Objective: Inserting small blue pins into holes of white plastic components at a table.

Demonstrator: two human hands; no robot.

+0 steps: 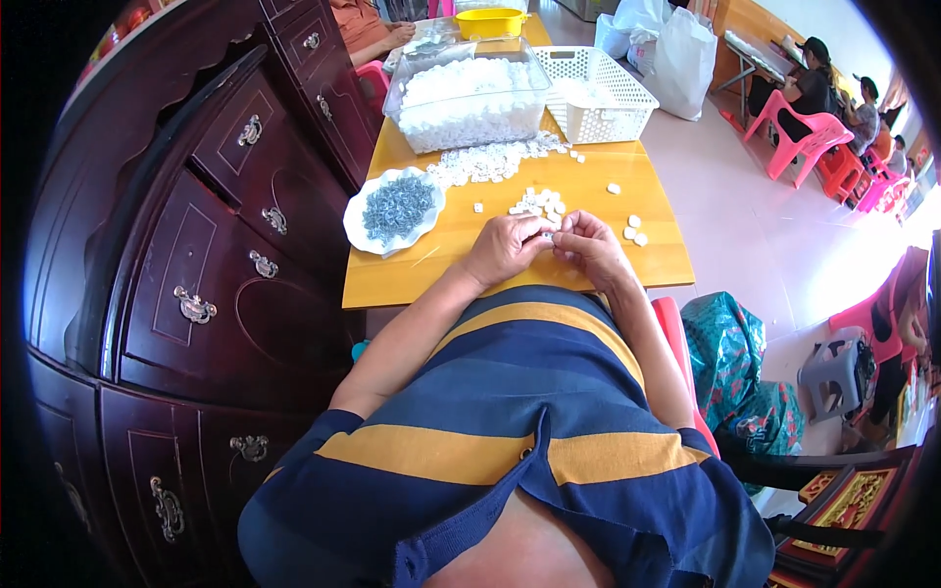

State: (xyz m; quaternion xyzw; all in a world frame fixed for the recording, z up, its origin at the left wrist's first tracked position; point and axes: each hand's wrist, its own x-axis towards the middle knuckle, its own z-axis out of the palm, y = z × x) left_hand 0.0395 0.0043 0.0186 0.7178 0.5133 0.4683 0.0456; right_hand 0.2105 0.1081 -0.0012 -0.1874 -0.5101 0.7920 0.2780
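Near the table's front edge, my left hand (505,247) and my right hand (595,247) meet with fingertips pinched together. Between them a bit of a small white plastic piece (550,235) shows; the fingers cover most of it. Just beyond lies a loose heap of small white plastic pieces (537,203). A few rounded white pieces (635,236) lie right of my right hand. To the left stands a scalloped white dish (359,231) holding a mound of thin grey metal parts (398,207), too small to name.
A clear plastic bin (470,137) full of white pieces stands at the table's far side, with more pieces (482,164) spilled before it. Beside it are a white perforated basket (613,122) and a yellow basin (490,22). A dark wooden cabinet (225,255) borders the left.
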